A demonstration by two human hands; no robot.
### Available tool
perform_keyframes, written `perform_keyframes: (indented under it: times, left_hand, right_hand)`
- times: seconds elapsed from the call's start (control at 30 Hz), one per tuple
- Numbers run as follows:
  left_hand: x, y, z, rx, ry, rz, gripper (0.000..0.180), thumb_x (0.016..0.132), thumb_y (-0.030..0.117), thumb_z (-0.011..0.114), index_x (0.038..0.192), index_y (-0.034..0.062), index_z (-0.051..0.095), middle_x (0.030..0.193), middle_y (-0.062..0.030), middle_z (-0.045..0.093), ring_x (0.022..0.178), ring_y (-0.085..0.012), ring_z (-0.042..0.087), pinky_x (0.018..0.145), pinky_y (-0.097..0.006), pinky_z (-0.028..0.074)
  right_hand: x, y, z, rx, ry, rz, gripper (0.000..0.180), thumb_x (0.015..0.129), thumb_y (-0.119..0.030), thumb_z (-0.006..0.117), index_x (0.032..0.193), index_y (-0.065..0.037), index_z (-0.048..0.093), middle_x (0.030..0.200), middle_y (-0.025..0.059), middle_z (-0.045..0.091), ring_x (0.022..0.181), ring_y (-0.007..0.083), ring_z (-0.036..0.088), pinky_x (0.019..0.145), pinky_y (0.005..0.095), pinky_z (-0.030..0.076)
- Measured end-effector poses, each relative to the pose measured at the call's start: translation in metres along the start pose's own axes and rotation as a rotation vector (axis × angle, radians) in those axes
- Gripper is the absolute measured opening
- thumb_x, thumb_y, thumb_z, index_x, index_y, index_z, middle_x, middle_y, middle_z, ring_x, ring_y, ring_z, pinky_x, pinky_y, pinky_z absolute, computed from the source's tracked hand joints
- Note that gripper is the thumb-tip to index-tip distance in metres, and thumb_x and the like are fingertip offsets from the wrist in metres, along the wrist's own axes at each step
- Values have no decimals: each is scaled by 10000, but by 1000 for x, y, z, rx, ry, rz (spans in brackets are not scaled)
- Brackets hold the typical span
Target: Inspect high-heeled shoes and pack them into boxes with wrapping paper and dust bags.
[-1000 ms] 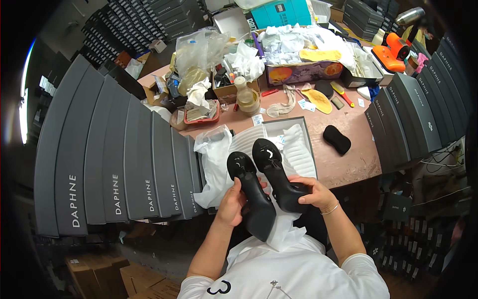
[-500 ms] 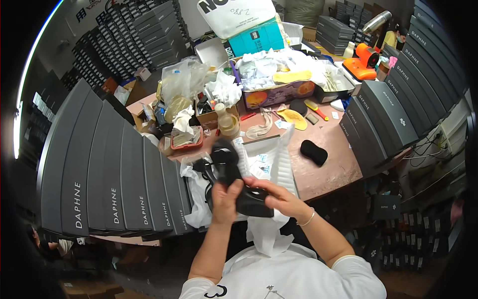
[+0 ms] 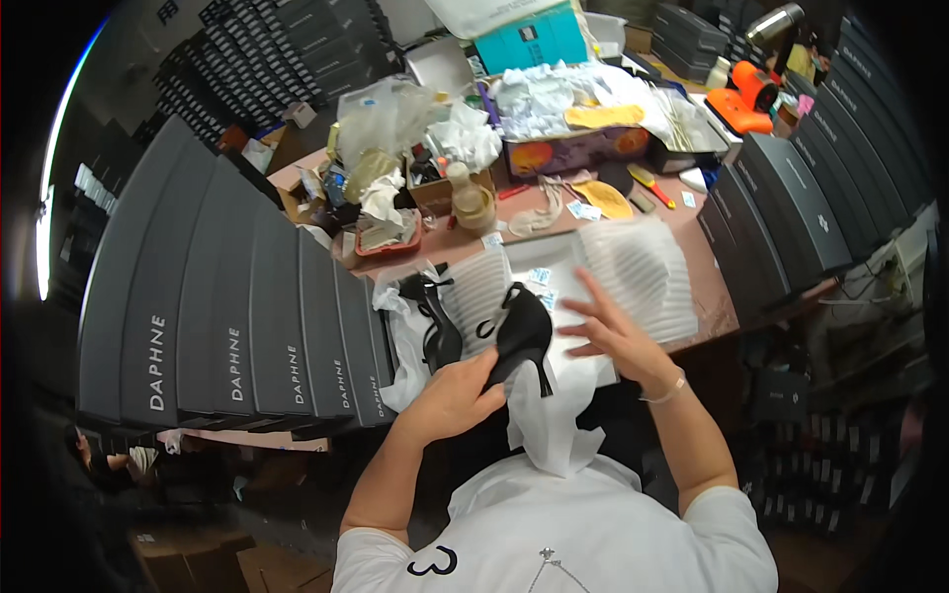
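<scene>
My left hand [image 3: 457, 397] is closed on a black high-heeled shoe [image 3: 526, 334], gripping it by the end near me. Its thin heel points down toward me. To the right of the shoe, my right hand [image 3: 625, 344] holds nothing, its fingers spread apart. A second black heeled shoe [image 3: 442, 336] lies to the left on white tissue paper [image 3: 397, 371]. Behind the hands sits an open box [image 3: 549, 255]. Ribbed white foam sheet [image 3: 641, 277] spreads over the table at its right, and another ribbed piece [image 3: 478, 296] lies between the shoes.
Dark shoe boxes stand in a row at left [image 3: 203, 296] and in a stack at right [image 3: 791, 198]. Farther back are a glue bottle [image 3: 473, 203], a red basket [image 3: 390, 240], a carton of crumpled paper [image 3: 573, 148], a yellow insole [image 3: 603, 200] and an orange device [image 3: 741, 99].
My right hand has let go of the shoe and opened out to the right. The shoe has turned in my left hand. The foam sheet now lies spread where a black pad was visible.
</scene>
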State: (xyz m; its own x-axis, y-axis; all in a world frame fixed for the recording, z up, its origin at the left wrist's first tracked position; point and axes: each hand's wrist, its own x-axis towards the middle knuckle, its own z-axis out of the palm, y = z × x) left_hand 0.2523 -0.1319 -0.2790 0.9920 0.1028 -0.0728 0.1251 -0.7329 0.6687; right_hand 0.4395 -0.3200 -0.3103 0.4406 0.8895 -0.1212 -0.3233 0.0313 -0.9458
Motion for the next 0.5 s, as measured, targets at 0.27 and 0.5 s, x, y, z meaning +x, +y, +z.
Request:
perform_keyframes:
  times: [0.27, 0.5]
  left_hand:
    - [-18, -30, -6, 43, 981, -71, 561, 803, 208, 703, 1275, 38, 451, 1144, -95, 582, 1049, -227, 544, 902, -369, 418]
    - [-18, -60, 49, -1302, 1022, -348, 315, 936, 232, 545, 1191, 53, 500, 1044, -52, 586, 876, -144, 596, 758, -303, 489]
  right_hand:
    - [-3, 53, 20, 745, 33, 201, 460, 884, -426, 524, 1070, -9, 570, 1051, 199, 628, 936, 292, 638, 763, 454, 560]
    - [-7, 61, 17, 741, -47, 189, 461, 858, -385, 587, 1102, 4, 546, 1127, 213, 596, 977, 302, 629, 813, 445, 543]
